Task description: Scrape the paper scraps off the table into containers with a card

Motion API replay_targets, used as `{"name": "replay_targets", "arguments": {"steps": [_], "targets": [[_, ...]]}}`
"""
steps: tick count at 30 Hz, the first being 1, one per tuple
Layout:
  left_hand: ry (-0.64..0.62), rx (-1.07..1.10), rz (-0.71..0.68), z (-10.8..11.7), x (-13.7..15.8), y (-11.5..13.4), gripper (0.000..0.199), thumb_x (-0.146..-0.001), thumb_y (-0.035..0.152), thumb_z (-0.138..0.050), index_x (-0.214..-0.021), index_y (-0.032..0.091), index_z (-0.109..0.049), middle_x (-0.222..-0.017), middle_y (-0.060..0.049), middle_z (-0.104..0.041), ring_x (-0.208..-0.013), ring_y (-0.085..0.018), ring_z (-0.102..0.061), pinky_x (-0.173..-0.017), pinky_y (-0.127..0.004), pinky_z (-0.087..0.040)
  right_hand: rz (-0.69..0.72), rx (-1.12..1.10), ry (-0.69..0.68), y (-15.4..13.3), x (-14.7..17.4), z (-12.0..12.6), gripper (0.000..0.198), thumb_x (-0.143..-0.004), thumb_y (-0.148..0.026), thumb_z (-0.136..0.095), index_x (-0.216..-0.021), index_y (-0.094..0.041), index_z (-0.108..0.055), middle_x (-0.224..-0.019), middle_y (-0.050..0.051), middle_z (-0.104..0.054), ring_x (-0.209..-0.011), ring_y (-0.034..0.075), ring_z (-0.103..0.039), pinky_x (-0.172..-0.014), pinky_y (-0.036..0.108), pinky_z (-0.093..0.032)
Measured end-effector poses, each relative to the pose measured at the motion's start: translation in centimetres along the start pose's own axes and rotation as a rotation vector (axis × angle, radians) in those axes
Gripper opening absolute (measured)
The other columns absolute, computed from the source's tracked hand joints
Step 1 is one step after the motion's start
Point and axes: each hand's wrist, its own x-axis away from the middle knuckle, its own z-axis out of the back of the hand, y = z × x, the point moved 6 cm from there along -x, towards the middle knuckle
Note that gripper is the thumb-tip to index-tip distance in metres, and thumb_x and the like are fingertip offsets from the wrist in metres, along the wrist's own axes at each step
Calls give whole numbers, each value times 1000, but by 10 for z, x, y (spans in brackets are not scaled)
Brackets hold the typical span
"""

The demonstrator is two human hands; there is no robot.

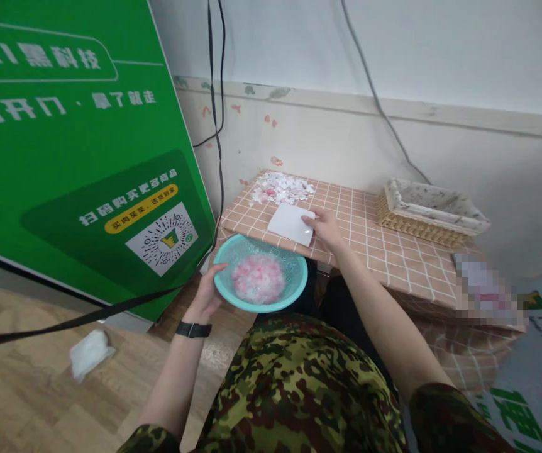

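Observation:
My left hand [206, 294] grips the rim of a teal mesh basket [294, 277] and holds it just below the table's front edge. Pink and white paper scraps [258, 279] lie inside the basket. My right hand [324, 228] rests on a white flat card [290, 223] lying on the tiled table [384, 251], near its front edge. A heap of more pink and white scraps [283, 187] sits at the table's far left corner, behind the card.
A woven tray [429, 214] with a patterned liner stands at the table's back right. A green cabinet [73, 157] with black cables [217, 126] fills the left. A white crumpled cloth [89, 353] lies on the wooden floor. A blurred patch covers something at the table's right end.

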Motion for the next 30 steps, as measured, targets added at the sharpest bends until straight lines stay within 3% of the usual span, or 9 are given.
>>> {"name": "replay_targets", "arguments": {"steps": [8,12,18,24,30], "targets": [[21,3,-11,-1,4,0,33,-76,28,-70,-106,13,-74,-104,-12,-77,-95,-31,-72,-83,-39,-60,-13,165,47,-8,3,22,40,-75,-41,-69,-105,-14,-70,-85,9,-72,-69,21,-66,-56,30,-52],[23,-6,-23,1,3,0,30,-76,28,-70,-102,14,-75,-98,-11,-78,-89,-29,-73,-79,-37,-60,39,182,82,-10,-4,13,45,-76,-44,-68,-111,-15,-69,-97,12,-73,-77,23,-67,-63,35,-55],[38,-18,-29,3,2,-1,29,-76,29,-70,-102,16,-75,-96,-9,-78,-86,-27,-72,-79,-36,-60,64,127,46,-3,-11,-7,46,-78,-48,-64,-113,-17,-68,-88,10,-72,-72,23,-67,-65,38,-56],[44,-6,-19,4,2,-2,28,-76,28,-71,-101,16,-74,-94,-8,-78,-82,-25,-72,-75,-34,-59,57,186,94,1,-26,-5,42,-75,-47,-65,-105,-18,-69,-82,7,-70,-73,23,-66,-65,38,-55],[66,4,-36,7,2,0,25,-74,27,-72,-96,16,-75,-90,-7,-78,-77,-23,-72,-72,-31,-59,27,116,-26,-2,-24,-19,49,-76,-50,-66,-113,-17,-67,-73,4,-67,-61,19,-62,-60,35,-53]]}}
